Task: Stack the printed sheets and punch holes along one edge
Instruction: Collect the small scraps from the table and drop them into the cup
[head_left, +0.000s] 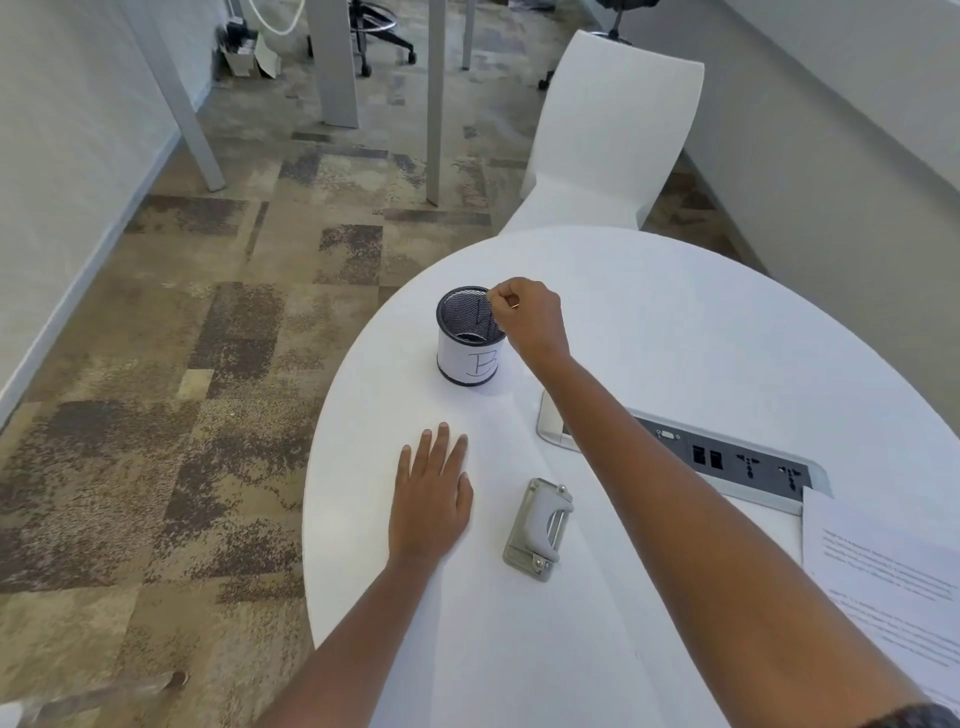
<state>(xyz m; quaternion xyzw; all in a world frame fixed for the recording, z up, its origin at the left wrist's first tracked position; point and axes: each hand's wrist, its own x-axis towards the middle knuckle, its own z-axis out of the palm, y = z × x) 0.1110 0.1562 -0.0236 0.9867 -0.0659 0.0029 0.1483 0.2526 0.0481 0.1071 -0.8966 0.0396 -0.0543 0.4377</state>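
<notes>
A grey metal hole punch (540, 530) lies on the round white table (675, 322), between my two forearms. Printed sheets (883, 582) lie at the table's right edge, partly cut off by the frame. My left hand (431, 493) rests flat on the table, fingers spread, just left of the punch. My right hand (530, 317) is stretched out over the rim of a black mesh cup (467, 338) marked "B", fingers pinched together. Something tiny may be between the fingertips, but I cannot make it out.
A grey power and data socket panel (727, 457) is set into the table behind the punch. A white chair (608, 140) stands at the table's far side. Patterned carpet (182, 415) lies to the left, with desk legs (337, 62) and an office chair base (384, 36) further back.
</notes>
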